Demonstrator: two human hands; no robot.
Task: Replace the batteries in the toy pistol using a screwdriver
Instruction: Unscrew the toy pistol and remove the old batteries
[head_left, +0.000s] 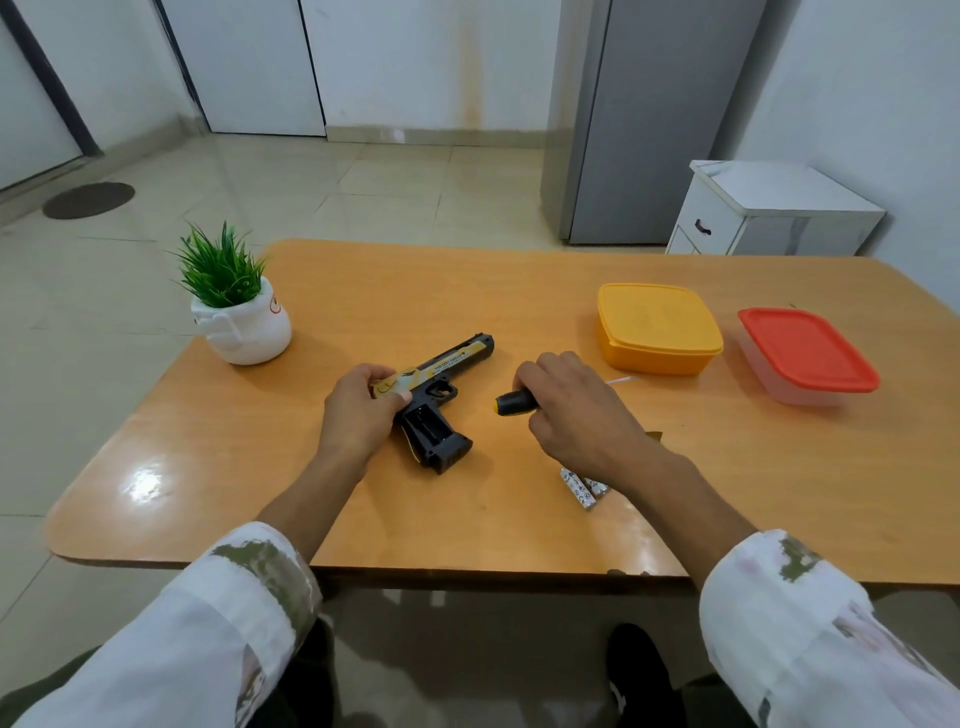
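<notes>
A black and gold toy pistol (441, 387) lies on its side on the wooden table (363, 519), muzzle pointing away to the right. Its grip's battery compartment (428, 423) is uncovered and looks empty. My left hand (361, 410) grips the rear of the slide. My right hand (576, 410) holds a screwdriver; its black and yellow handle (514, 401) sticks out to the left, and the thin shaft tip (621, 381) shows past my knuckles. A few silver batteries (582, 487) lie on the table under my right wrist. A small gold piece (655, 434) peeks out beside that hand.
A small potted plant in a white pot (241, 322) stands at the table's far left. A yellow lidded box (657, 327) and a clear box with a red lid (808, 356) sit at the far right. A white cabinet (769, 215) stands beyond the table.
</notes>
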